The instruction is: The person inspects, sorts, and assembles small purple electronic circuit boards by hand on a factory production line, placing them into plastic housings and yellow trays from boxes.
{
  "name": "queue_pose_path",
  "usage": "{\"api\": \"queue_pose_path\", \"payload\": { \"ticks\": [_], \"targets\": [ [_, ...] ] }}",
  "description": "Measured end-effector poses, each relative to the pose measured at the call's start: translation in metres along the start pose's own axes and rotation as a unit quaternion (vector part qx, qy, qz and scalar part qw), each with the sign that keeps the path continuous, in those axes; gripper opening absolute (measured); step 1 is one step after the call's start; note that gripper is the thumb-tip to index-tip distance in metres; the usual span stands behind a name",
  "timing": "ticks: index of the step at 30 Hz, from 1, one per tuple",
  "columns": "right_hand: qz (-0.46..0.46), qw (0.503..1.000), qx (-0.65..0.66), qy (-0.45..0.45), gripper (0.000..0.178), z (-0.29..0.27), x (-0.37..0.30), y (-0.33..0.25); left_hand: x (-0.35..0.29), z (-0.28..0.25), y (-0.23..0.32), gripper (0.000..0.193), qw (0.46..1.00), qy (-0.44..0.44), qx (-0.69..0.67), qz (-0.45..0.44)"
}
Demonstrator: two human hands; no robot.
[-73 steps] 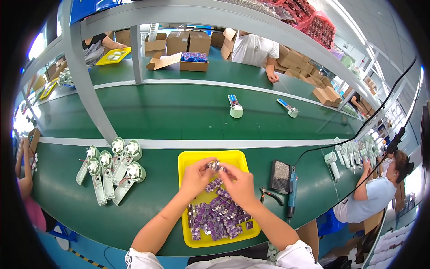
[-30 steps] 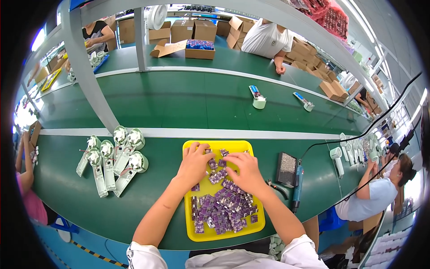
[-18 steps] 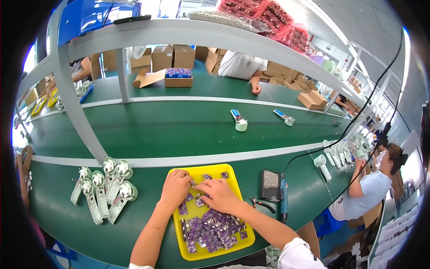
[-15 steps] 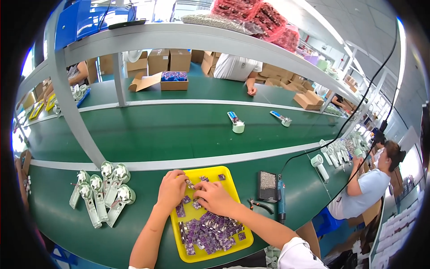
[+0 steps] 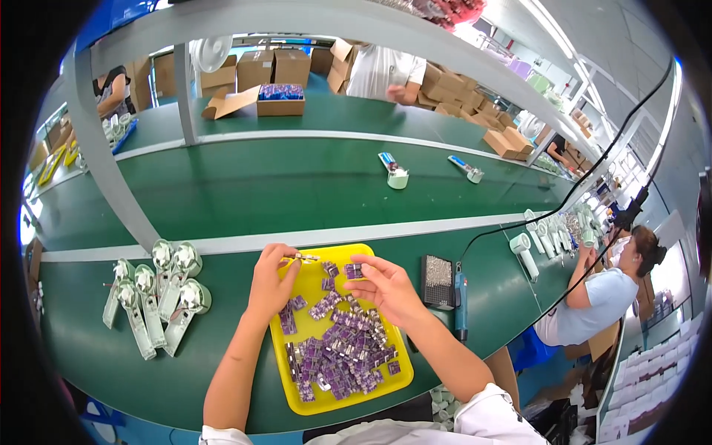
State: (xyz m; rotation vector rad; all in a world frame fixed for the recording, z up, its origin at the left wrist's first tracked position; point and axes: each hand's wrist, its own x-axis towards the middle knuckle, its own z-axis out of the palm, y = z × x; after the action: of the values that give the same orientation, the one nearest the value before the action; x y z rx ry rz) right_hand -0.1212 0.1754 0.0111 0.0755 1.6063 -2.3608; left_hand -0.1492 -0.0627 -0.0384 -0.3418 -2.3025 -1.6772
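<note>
A yellow tray (image 5: 406,371) lies before me, with a heap of small purple circuit boards (image 5: 334,360) in its nearer half and several loose ones farther up. Over the tray's far left corner, my left hand (image 5: 271,280) pinches a small circuit board (image 5: 306,257), seen nearly edge-on, between thumb and fingertips. My right hand (image 5: 387,291) grips another purple board (image 5: 354,271) by its right side, above the far right part of the tray. A gap separates the two hands.
Several pale green fan housings (image 5: 159,297) lie left of the tray. On its right are a black box of small metal parts (image 5: 439,282) and a blue electric screwdriver (image 5: 461,304). A grey shelf frame (image 5: 111,170) rises ahead; a co-worker (image 5: 593,297) sits at right.
My hands, close together over the tray before, have moved apart, the right one going rightward with a board raised. My view has tipped and shifted slightly. The co-worker across has moved a hand.
</note>
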Motion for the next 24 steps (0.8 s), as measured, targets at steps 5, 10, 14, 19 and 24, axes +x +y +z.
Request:
{"api": "queue_pose_path", "payload": {
  "ticks": [5,10,14,19,24],
  "targets": [
    [0.034,0.998,0.029,-0.038,0.03,-0.003,-0.009,0.0,-0.002,0.006,-0.006,0.015,0.996,-0.001,-0.074,-0.041],
    [0.061,0.996,0.044,-0.038,0.03,-0.007,-0.016,-0.005,-0.001,0.008,0.015,0.022,0.965,-0.044,-0.214,-0.146],
    [0.052,0.967,-0.246,-0.032,0.039,-0.007,-0.018,-0.012,-0.004,0.012,0.023,0.022,0.921,-0.066,-0.31,-0.225],
    [-0.315,0.747,-0.584,0.043,0.051,0.0,-0.019,-0.011,-0.006,0.003,0.023,0.025,0.853,-0.184,-0.4,-0.279],
    [-0.367,0.753,-0.528,-0.142,0.042,0.001,-0.002,-0.008,-0.01,0.009,0.026,0.031,0.817,-0.234,-0.42,-0.317]
  ]
}}
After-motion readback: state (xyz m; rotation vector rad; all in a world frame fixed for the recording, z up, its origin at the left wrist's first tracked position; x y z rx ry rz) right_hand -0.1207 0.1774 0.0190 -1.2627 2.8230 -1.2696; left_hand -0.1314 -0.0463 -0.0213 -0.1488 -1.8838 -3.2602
